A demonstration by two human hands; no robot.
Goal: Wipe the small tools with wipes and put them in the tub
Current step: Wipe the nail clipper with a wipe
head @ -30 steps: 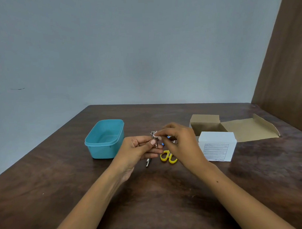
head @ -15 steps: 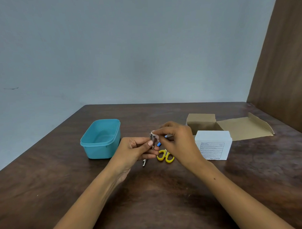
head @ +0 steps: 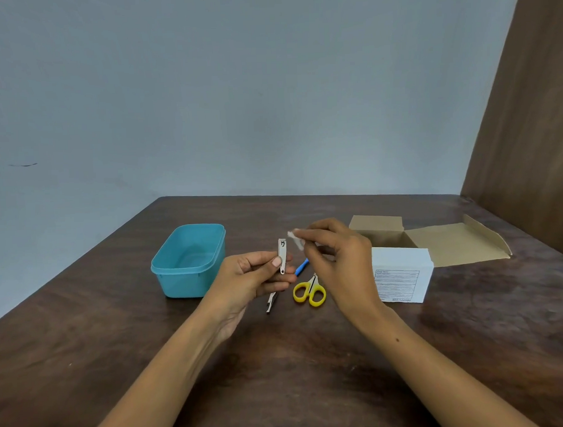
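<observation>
Between the two hands, a gap separates clipper (head: 282,255) from wipe (head: 295,238). The left hand (head: 249,280) pinches the clipper upright, thumb clamped on its lower end. The right hand (head: 337,262) pinches the small wipe just right of the clipper's top. Left of the left hand sits the tub (head: 189,259); below the hands, on the bench (head: 310,356), lie scissors (head: 309,292) and tweezers (head: 271,302).

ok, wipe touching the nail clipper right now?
Apart. The head view shows table between the wipe in the right hand and the nail clipper in the left hand.
</observation>
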